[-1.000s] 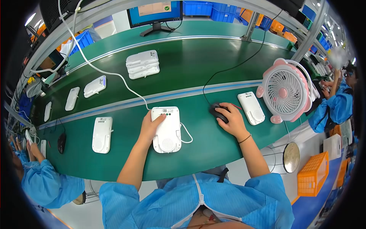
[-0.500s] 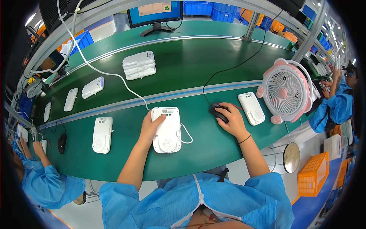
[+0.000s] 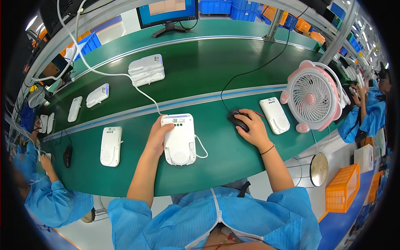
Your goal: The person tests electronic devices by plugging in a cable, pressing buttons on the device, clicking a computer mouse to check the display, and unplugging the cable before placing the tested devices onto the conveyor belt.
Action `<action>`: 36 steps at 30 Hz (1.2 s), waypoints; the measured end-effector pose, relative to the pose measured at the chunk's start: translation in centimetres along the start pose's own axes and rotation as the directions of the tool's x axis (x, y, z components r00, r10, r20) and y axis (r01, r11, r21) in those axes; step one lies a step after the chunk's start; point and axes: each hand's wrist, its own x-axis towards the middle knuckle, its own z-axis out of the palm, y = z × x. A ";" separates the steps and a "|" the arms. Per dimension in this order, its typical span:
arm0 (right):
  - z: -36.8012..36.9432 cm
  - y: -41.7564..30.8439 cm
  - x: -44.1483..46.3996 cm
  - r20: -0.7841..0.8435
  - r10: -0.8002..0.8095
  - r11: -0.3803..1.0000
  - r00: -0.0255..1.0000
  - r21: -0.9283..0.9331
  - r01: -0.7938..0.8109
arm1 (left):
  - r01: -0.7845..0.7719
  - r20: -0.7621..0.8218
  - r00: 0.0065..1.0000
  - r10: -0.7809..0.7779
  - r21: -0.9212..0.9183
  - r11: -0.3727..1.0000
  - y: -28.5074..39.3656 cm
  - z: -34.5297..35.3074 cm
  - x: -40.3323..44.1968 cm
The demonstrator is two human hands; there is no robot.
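My left hand (image 3: 158,135) grips the left edge of a white handheld device (image 3: 180,143), thumb on its face near a row of dark round dots. The device has a printed label, a round grille at its near end and a short white loop of cord on its right side. A long white cable (image 3: 146,100) runs into its far end. My right hand (image 3: 253,130) rests over a black computer mouse (image 3: 238,121), fingers curved on it. Similar white devices lie to the left (image 3: 111,146) and to the right (image 3: 275,116).
Beyond a metal rail, a dark green strip carries a stack of white devices (image 3: 146,69) and several single ones. A monitor (image 3: 168,14) stands behind. A pink-and-white fan (image 3: 309,98) is at right. Co-workers in blue sit at both sides; another mouse (image 3: 67,156) lies at left.
The pop-up with a green check mark has gone from the monitor's visible part. Devices on the far strip sit slightly further left, and another appears at far left. My held device has shifted slightly.
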 end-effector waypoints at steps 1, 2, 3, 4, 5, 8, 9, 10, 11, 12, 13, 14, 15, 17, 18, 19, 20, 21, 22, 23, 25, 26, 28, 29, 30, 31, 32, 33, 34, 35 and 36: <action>-0.1 -0.1 0.0 0.001 0.000 1.000 1.000 0.003 0.000 | -0.015 -0.004 1.000 0.015 0.007 1.000 0.1 0.1 0.0; -0.2 -0.1 0.0 0.003 0.001 1.000 1.000 0.006 -0.001 | -0.029 -0.008 1.000 0.029 0.014 0.999 0.3 0.2 -0.1; -0.1 0.0 0.0 0.002 0.000 1.000 1.000 0.004 0.000 | -0.041 -0.012 0.999 0.041 0.022 0.999 0.4 0.4 -0.1; -0.1 0.1 0.0 0.003 0.000 1.000 1.000 0.003 0.000 | -0.035 -0.009 0.999 0.035 0.027 0.999 0.6 0.5 -0.2; 0.0 0.2 0.0 0.005 0.000 1.000 1.000 0.003 0.000 | -0.026 -0.011 1.000 0.026 0.024 0.999 0.6 0.7 -0.3; 0.2 0.4 0.0 -0.011 -0.004 1.000 1.000 0.004 0.004 | -0.005 -0.028 1.000 0.005 0.002 1.000 0.3 0.7 -0.2; 0.2 0.4 0.1 -0.002 0.002 1.000 1.000 0.010 -0.002 | -0.016 -0.057 0.998 0.016 0.012 1.000 0.2 0.6 -0.1; 0.1 0.3 0.1 0.010 0.008 1.000 1.000 0.017 -0.009 | -0.023 -0.087 0.996 0.025 0.022 0.999 0.0 0.6 0.0; 0.0 0.3 0.1 0.025 0.016 1.000 1.000 0.024 -0.017 | -0.028 -0.118 0.993 0.031 0.031 0.999 -0.3 0.7 0.0; 0.0 0.5 0.1 0.029 0.013 0.999 1.000 0.030 -0.014 | -0.072 -0.152 0.985 0.078 0.040 0.997 -0.5 0.9 0.0; 0.3 0.7 0.2 -0.007 0.001 0.999 1.000 0.046 -0.001 | -0.108 -0.172 0.979 0.111 0.027 0.994 -0.7 1.0 -0.1; 0.4 0.9 0.3 -0.008 -0.011 0.999 1.000 0.043 0.012 | -0.142 -0.179 0.973 0.147 0.043 0.989 -0.7 1.1 -0.1; 0.5 1.1 0.2 -0.006 -0.020 0.999 1.000 0.041 0.020 | -0.171 -0.186 0.966 0.180 0.062 0.983 -0.7 1.3 -0.2; 0.3 1.0 0.3 0.009 -0.010 1.000 1.000 0.027 0.010 | -0.184 -0.192 0.961 0.200 0.100 0.978 -0.5 1.4 -0.4; 0.5 1.0 0.2 0.015 -0.002 1.000 1.000 0.026 0.001 | -0.184 -0.179 0.964 0.199 0.100 0.978 -0.6 1.2 -0.4; 0.6 1.0 0.2 0.014 0.001 1.000 1.000 0.022 -0.001 | -0.192 -0.163 0.965 0.207 0.100 0.976 -0.6 1.0 -0.3; 0.6 1.0 0.2 0.013 -0.004 1.000 1.000 0.014 0.004 | -0.197 -0.159 0.965 0.209 0.088 0.976 -0.6 1.0 -0.4; 0.7 1.0 0.2 0.011 -0.004 1.000 1.000 0.015 0.004 | -0.202 -0.154 0.965 0.212 0.075 0.976 -0.4 1.2 -0.5; 0.7 1.0 0.3 0.011 -0.003 1.000 1.000 0.015 0.003 | -0.206 -0.149 0.965 0.213 0.061 0.977 -0.3 1.6 -0.6; 0.7 1.0 0.2 0.012 0.000 1.000 1.000 0.017 0.000 | -0.200 -0.176 0.962 0.210 0.076 0.977 0.0 2.0 -0.8; 0.7 1.0 0.2 0.014 0.005 1.000 1.000 0.021 -0.005 | -0.189 -0.225 0.952 0.208 0.105 0.976 0.6 2.7 -1.1; 0.7 1.0 0.2 0.013 0.007 1.000 1.000 0.023 -0.007 | -0.210 -0.209 0.951 0.228 0.107 0.972 0.5 2.6 -1.1; 0.7 0.9 0.3 0.015 0.004 1.000 1.000 0.011 -0.004 | -0.251 -0.172 0.948 0.268 0.113 0.961 0.4 2.3 -1.2; 0.7 0.9 0.2 0.015 0.005 1.000 1.000 0.006 -0.005 | -0.266 -0.162 0.945 0.285 0.128 0.955 0.3 2.2 -1.3; 0.6 0.8 0.2 0.018 0.010 1.000 1.000 0.006 -0.010 | -0.282 -0.151 0.941 0.302 0.144 0.949 0.4 2.2 -1.3; 0.6 0.7 0.2 0.018 0.013 1.000 1.000 0.003 -0.013 | -0.301 -0.138 0.936 0.323 0.159 0.940 0.3 2.2 -1.2; 0.5 0.7 0.2 0.015 0.012 1.000 1.000 -0.002 -0.012 | -0.309 -0.129 0.934 0.334 0.180 0.934 0.1 1.9 -1.1; 0.5 0.8 0.2 0.026 0.022 1.000 0.999 0.021 -0.022 | -0.309 -0.130 0.934 0.333 0.178 0.934 0.1 2.0 -1.1; 0.5 0.9 0.1 0.020 0.019 0.999 1.000 0.031 -0.020 | -0.312 -0.129 0.933 0.337 0.177 0.933 0.2 2.1 -1.1; 0.6 1.0 0.1 0.013 0.016 0.999 1.000 0.041 -0.016 | -0.316 -0.129 0.931 0.341 0.176 0.932 0.2 2.2 -1.2; 0.6 1.0 0.1 0.013 0.013 0.999 1.000 0.041 -0.013 | -0.311 -0.133 0.931 0.340 0.196 0.930 0.1 2.1 -1.2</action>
